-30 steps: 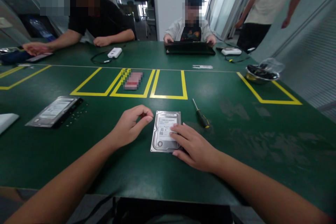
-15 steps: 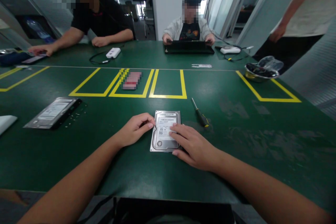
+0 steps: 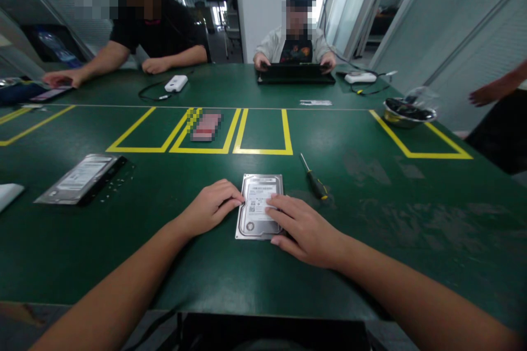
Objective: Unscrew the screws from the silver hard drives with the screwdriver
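Observation:
A silver hard drive (image 3: 259, 226) with a white label lies flat on the green table in front of me. My right hand (image 3: 302, 227) rests on its right side, fingers stretched apart over the label and thumb by the lower right corner. At the notch in the drive's left edge, my left hand (image 3: 214, 205) has thumb and fingertips pinched together; whatever is between them is too small to make out. A screwdriver (image 3: 315, 180) with a black and yellow handle lies to the right of the drive, its shaft pointing away from me.
Another hard drive (image 3: 78, 178) lies at the left, with small loose pieces (image 3: 113, 184) beside it. Yellow tape outlines (image 3: 263, 151) mark the table, one around a pink item (image 3: 206, 127). A foil bowl (image 3: 409, 115) stands at the right. Two people sit opposite; another's hand (image 3: 494, 90) shows at far right.
My left fingertips have closed together at the drive's left edge. My right hand and the drive have stayed put. The person standing at the right has moved farther right.

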